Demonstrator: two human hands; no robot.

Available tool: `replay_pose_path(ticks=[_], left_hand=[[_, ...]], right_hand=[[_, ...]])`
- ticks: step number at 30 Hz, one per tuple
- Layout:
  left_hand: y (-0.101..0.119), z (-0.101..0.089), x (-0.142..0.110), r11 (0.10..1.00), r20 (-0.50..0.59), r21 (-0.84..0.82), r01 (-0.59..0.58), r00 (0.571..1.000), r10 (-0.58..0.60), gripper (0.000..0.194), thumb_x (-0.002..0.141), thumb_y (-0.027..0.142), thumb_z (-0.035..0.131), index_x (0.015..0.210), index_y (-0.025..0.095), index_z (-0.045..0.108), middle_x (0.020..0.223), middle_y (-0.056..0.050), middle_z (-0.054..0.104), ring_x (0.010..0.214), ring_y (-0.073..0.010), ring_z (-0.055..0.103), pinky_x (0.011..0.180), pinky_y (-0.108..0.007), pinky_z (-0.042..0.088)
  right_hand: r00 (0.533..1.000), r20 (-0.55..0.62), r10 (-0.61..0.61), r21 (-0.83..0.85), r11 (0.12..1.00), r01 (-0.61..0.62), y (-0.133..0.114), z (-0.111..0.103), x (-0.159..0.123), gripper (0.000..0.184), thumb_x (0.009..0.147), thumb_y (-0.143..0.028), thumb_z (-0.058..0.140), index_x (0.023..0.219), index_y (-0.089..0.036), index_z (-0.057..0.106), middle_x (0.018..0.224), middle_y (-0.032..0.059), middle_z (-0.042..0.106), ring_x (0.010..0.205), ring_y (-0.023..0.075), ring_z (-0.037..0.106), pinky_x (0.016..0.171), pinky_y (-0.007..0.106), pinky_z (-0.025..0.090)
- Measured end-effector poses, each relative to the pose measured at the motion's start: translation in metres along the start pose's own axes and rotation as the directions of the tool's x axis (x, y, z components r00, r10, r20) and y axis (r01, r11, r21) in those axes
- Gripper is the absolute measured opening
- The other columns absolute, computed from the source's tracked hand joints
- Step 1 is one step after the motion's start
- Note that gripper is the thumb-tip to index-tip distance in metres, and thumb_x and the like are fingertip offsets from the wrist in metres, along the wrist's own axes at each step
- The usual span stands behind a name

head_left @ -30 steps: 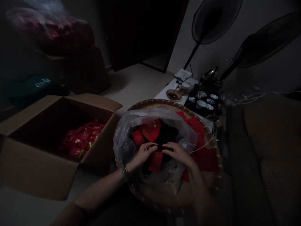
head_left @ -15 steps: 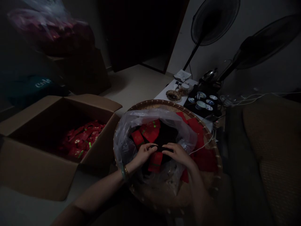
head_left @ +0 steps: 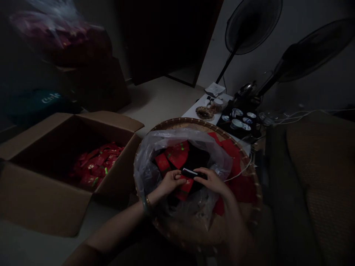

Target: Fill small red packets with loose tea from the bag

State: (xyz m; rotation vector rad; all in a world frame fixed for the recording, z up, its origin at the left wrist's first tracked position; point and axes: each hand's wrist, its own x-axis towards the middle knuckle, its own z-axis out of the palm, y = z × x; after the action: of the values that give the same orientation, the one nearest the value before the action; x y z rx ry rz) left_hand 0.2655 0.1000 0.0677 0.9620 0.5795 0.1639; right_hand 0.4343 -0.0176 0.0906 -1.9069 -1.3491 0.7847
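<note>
My right hand point(head_left: 210, 181) pinches the right end of a narrow black item point(head_left: 189, 174) with a white strip along its top; its exact kind is too dark to tell. My left hand point(head_left: 171, 182) is closed at the item's left end, thumb by a red wrapper point(head_left: 185, 190) with small gold marks just below. Both hands are over an open clear plastic bag point(head_left: 149, 147). Black items point(head_left: 197, 157) and red wrappers point(head_left: 177, 154) with green marks lie in the bag, which rests in a round woven basket tray point(head_left: 180, 236).
Flat red pieces point(head_left: 235, 159) lie on the tray's right side. At left stands an open cardboard box point(head_left: 52, 199) holding many red packets point(head_left: 97, 164). Beyond the tray, a low table point(head_left: 194, 109) bears small cups point(head_left: 237, 124). Two fans point(head_left: 252, 26) stand behind.
The black item has tilted, so a white strip now shows on it. My left thumb has shifted down toward the red wrapper, and my right hand has moved slightly.
</note>
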Motion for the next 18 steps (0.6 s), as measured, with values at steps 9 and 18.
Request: replay_pose_path(ticks=[9, 18], left_hand=[[-0.006, 0.000, 0.003, 1.000, -0.078, 0.010, -0.029, 0.997, 0.030, 0.047, 0.044, 0.037, 0.082, 0.077, 0.011, 0.060, 0.061, 0.003, 0.059, 0.052, -0.0071, 0.051, 0.053, -0.018, 0.037], [-0.003, 0.003, -0.011, 0.990, -0.136, -0.008, -0.139, 0.981, 0.137, 0.037, 0.057, 0.036, 0.077, 0.083, 0.013, 0.064, 0.078, -0.003, 0.067, 0.068, -0.0132, 0.059, 0.065, -0.023, 0.045]], right_hand=[[0.995, -0.032, 0.098, 0.145, 0.985, -0.092, 0.018, 0.002, -0.001, 0.035, 0.072, -0.040, 0.062, 0.101, -0.019, 0.064, 0.098, 0.0066, 0.067, 0.092, 0.0226, 0.061, 0.082, 0.036, 0.046], [0.959, -0.284, 0.023, -0.177, 0.981, -0.076, 0.043, -0.007, 0.001, 0.042, 0.075, -0.045, 0.059, 0.107, -0.018, 0.061, 0.099, 0.0098, 0.064, 0.091, 0.0244, 0.059, 0.076, 0.036, 0.047]])
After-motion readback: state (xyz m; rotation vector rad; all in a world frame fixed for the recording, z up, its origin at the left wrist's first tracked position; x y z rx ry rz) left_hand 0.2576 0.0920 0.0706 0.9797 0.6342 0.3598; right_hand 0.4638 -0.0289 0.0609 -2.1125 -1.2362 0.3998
